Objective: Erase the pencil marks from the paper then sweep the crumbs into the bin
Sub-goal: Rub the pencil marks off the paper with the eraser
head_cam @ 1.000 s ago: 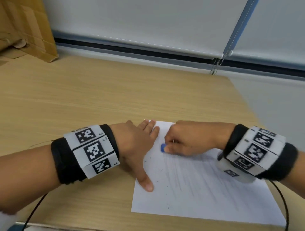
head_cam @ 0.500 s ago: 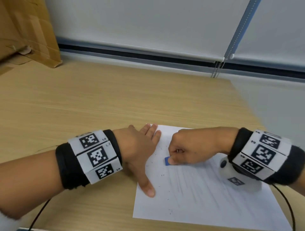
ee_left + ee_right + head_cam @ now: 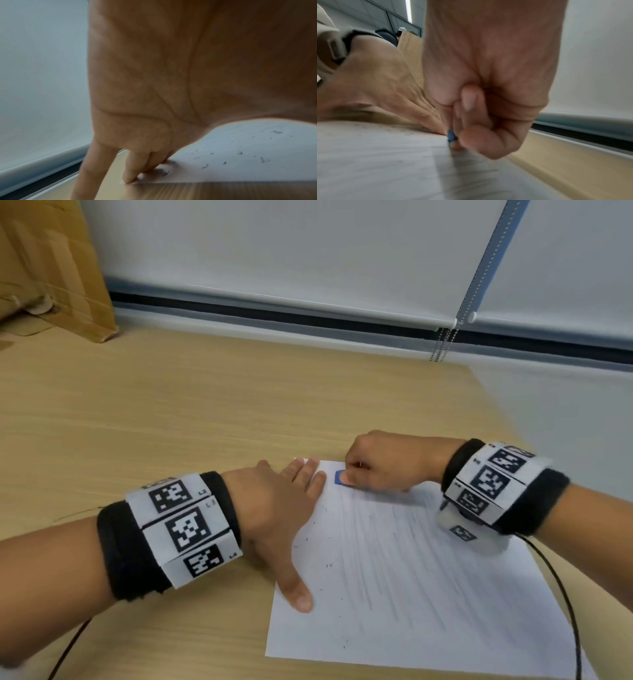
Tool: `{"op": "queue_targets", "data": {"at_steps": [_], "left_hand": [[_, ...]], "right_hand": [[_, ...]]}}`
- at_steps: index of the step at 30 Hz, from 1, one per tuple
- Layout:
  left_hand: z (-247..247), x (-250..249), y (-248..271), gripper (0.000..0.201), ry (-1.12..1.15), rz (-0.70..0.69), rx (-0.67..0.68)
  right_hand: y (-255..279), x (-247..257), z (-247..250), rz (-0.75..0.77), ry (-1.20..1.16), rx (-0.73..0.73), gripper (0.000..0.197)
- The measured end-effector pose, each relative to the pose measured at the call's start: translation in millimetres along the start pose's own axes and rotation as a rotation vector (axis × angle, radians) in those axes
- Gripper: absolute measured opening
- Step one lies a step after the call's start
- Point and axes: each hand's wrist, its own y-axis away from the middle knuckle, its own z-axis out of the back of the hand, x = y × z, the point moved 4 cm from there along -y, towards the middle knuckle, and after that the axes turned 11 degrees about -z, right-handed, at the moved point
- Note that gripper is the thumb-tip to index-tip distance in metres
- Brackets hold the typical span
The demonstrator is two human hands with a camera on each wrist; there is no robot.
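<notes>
Paper [image 3: 411, 577], one white sheet, lies flat on the wooden table [image 3: 171, 412] near its right front part, streaked with faint grey pencil marks [image 3: 387, 570] running lengthwise. Dark crumbs [image 3: 329, 566] are scattered over the sheet's left half, too many and too small to count; the left wrist view shows more of them by the fingertips at the far left corner. One blue eraser [image 3: 339, 477] sits on the paper near its far edge, close to that corner.

Two hands are in view. The left hand [image 3: 284, 508] lies flat, palm down, over the paper's left edge: its fingers are straight and close together, reaching the far corner, and its thumb [image 3: 297, 590] is spread wide, pressing the sheet nearer the person. The right hand [image 3: 387, 463] is curled into a loose fist, and its thumb and fingertips pinch the eraser against the paper. In the right wrist view only a sliver of blue shows below the curled fingers [image 3: 471, 121].

One cardboard box [image 3: 51, 268] stands at the far left of the table. Two roller blinds [image 3: 274, 251] hang behind, with a bead chain [image 3: 442, 344] between them.

Half a second ago the eraser was lower on the sheet, level with the left knuckles. Now it is up at the far edge, just beside the left fingertips. The left hand has kept its place.
</notes>
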Motion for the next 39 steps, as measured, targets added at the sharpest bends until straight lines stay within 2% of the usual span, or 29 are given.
{"op": "queue_targets", "data": {"at_steps": [5, 10, 15, 20, 24, 29, 33, 37, 39], "left_hand": [[-3, 1, -2, 0.157, 0.01, -0.011, -0.019], [-4, 3, -2, 0.158, 0.003, -0.011, -0.026], [-1, 0, -1, 0.156, 0.011, -0.009, -0.02], [-1, -1, -1, 0.156, 0.0, -0.002, -0.005], [-1, -2, 0, 0.155, 0.002, 0.001, -0.001], [0, -1, 0, 0.155, 0.007, -0.003, 0.0], [-1, -1, 1, 0.155, 0.014, -0.008, -0.018], [1, -2, 1, 0.154, 0.014, -0.006, 0.0], [0, -1, 1, 0.154, 0.028, -0.01, -0.011]], "right_hand": [[15, 13, -16, 0.033, -0.023, 0.231, 0.042], [-2, -1, 1, -0.052, -0.029, 0.072, 0.046], [9, 13, -11, 0.016, 0.013, 0.211, 0.043], [-2, 7, -2, -0.022, 0.013, 0.038, 0.047], [6, 14, -9, 0.025, -0.003, 0.179, 0.044], [-1, 3, -1, -0.014, 0.004, 0.09, 0.044], [7, 12, -9, 0.027, 0.023, 0.19, 0.043], [-2, 1, 1, -0.044, -0.004, 0.093, 0.045], [2, 1, -4, -0.031, -0.005, 0.103, 0.044]]}}
